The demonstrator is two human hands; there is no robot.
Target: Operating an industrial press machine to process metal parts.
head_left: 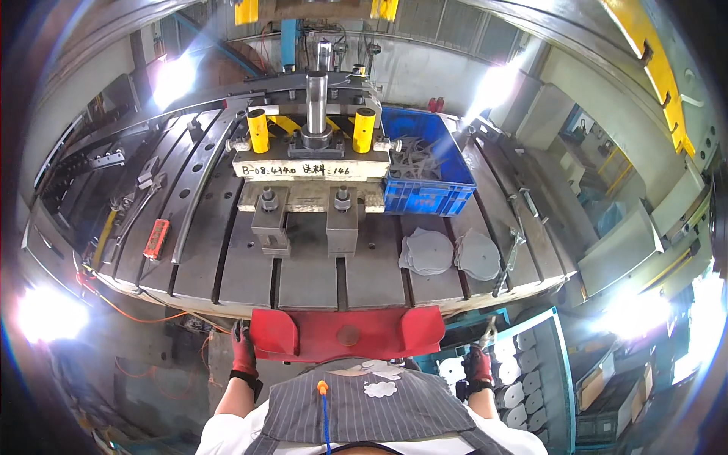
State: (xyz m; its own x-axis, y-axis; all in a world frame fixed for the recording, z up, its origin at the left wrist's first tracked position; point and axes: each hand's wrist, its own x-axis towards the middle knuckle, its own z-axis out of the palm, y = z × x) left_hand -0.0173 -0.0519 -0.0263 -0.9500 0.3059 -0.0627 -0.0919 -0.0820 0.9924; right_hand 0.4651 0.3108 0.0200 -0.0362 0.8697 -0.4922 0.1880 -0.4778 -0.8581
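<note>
A worker in red gloves stands at a stamping press, both hands low at the machine's front edge. The left hand rests against the left end of a red sheet-metal guard bolted across the front of the grey slotted press bed, its fingers curled on or just beside the guard's edge; whether it truly grips cannot be told. The right hand hangs over a teal-framed tray of pale round metal blanks at the worker's right, closed loosely around something thin and pointed that is too small to identify. The blanks are flat, whitish discs with a notched edge, laid in overlapping rows. Two short stacks of the same pale discs sit on the bed, near the right front. By the look of it the step in hand is fetching the next blank, and the move ahead would call for lifting one disc cleanly off its neighbours. Behind stands the press die with two yellow guide posts and a steel centre column, clamped by two grey blocks. A blue plastic crate of cut metal scrap sits beside it, and wrenches lie far left
</note>
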